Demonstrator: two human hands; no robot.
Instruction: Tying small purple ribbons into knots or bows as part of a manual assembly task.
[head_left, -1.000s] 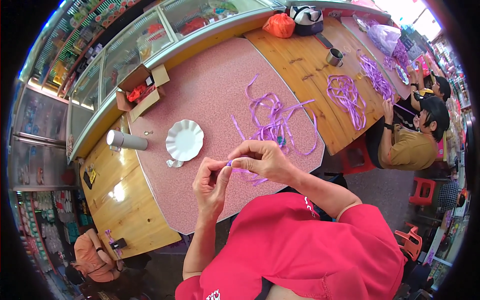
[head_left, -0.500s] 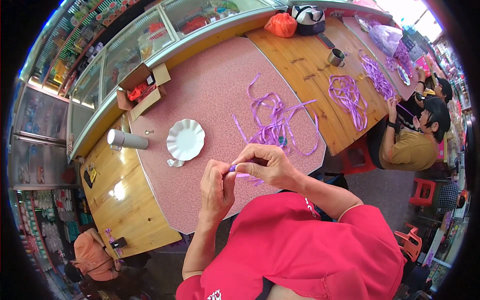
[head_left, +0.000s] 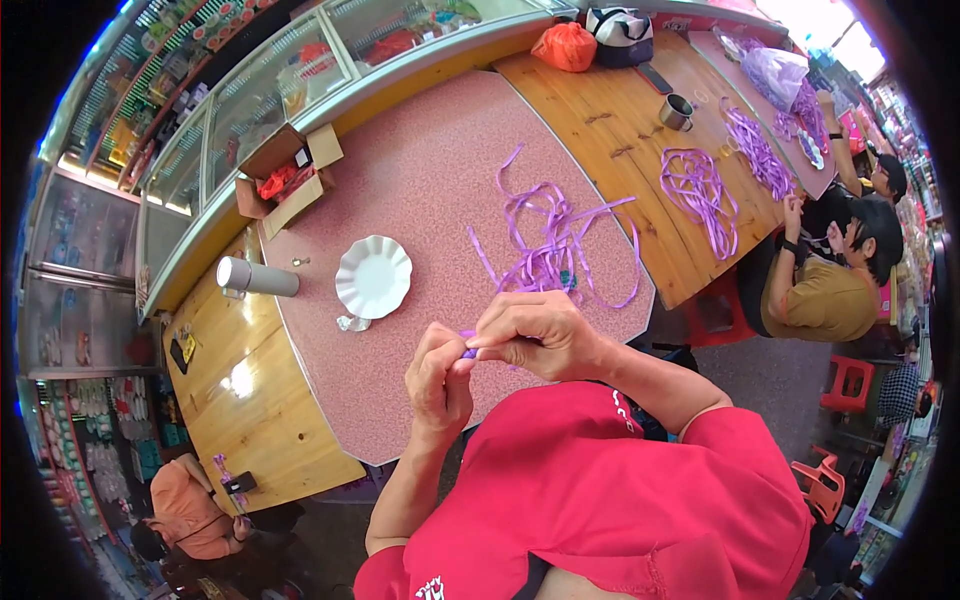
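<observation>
A small purple ribbon piece [head_left: 469, 352] is pinched between my two hands above the near part of the pink table. My left hand [head_left: 438, 375] is closed, its thumb and forefinger gripping the piece from the left. From the right, my right hand [head_left: 535, 332] pinches it too, with thumb and fingers pressed together. How the piece is folded or knotted is mostly hidden by my fingertips. Just beyond my right hand lies a loose tangle of purple ribbon [head_left: 540, 262]. A small dark green object [head_left: 568, 281] sits at the tangle's near edge.
On the pink table [head_left: 430, 150] are a white scalloped plate [head_left: 374, 277], crumpled foil [head_left: 352, 323], a grey-white flask [head_left: 258, 277] and an open cardboard box [head_left: 290, 180]. More ribbon [head_left: 697, 200] and a metal mug [head_left: 676, 112] lie to the right, where a person [head_left: 825, 285] sits.
My right hand has rolled over slightly, its fingers now closer to the left hand's fingertips. The purple piece between them shows less. At the right, the seated person's hands have shifted.
</observation>
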